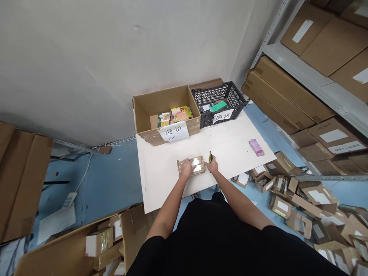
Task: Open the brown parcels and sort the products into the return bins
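Observation:
A small taped cardboard box point(199, 168) with white labels lies flat on the white table point(161, 188). My left hand point(186, 168) grips it from above at its left part, fingers closed over the top. Just beyond the box's right end, my right hand point(212, 165) is closed around a black and yellow box cutter point(211, 156), which points away from me. The cutter's blade is too small to make out. My right fingers are close to the box's end, and I cannot tell whether they touch it.
Behind stand an open carton point(146, 134) with colourful packs and a black plastic crate point(207, 122) with a green packet. A blurred pink item point(256, 147) lies at the table's right. Opened boxes point(299, 222) litter the floor beside shelving point(304, 69). A large carton point(57, 249) of parcels stands lower left.

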`<action>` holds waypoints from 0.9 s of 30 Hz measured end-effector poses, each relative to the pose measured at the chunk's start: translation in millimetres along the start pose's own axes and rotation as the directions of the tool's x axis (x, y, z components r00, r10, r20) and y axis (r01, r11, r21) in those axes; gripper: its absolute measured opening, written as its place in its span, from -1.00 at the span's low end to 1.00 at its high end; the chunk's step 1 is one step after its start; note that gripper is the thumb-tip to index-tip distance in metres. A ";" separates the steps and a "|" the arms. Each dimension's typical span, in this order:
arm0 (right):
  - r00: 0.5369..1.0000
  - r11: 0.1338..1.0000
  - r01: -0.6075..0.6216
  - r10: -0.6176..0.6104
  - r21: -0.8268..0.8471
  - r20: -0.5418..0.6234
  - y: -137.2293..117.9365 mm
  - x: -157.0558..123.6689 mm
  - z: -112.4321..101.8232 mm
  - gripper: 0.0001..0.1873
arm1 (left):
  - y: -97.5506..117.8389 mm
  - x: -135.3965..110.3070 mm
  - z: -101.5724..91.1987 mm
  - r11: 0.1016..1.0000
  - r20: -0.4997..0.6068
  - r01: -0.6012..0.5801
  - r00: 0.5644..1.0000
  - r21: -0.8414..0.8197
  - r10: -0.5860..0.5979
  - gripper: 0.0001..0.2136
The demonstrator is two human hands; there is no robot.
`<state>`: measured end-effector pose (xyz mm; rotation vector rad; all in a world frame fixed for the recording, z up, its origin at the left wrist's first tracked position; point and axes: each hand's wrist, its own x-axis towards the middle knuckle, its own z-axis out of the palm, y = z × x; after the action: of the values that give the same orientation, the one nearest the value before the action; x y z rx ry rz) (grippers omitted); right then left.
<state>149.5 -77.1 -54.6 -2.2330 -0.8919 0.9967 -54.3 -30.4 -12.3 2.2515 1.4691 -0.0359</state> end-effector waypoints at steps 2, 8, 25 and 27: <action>1.000 1.000 0.006 -0.006 -0.007 0.009 -0.5 -3.0 1.7 -0.13 | -2.3 10.3 -2.2 0.998 0.008 0.016 1.000 0.058 -0.017 -0.43; 0.996 0.998 0.045 -0.041 -0.054 0.074 3.5 -28.7 -4.6 -0.34 | -10.7 19.6 10.1 0.996 0.139 -0.055 0.989 0.067 0.046 -0.33; 0.932 0.911 0.320 -0.254 -0.258 0.259 10.0 -62.6 -30.9 -0.41 | -8.1 9.1 25.4 0.994 -0.001 -0.092 0.996 0.051 0.092 -0.38; 0.934 0.902 0.316 -0.239 -0.296 0.267 9.2 -63.6 -29.9 -0.41 | -7.9 8.8 25.3 0.995 -0.001 -0.096 0.995 0.033 0.096 -0.37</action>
<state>143.8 -136.1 -15.7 -2.1958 -1.5397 1.0343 -51.9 -29.8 -40.1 2.3461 1.3695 -0.0278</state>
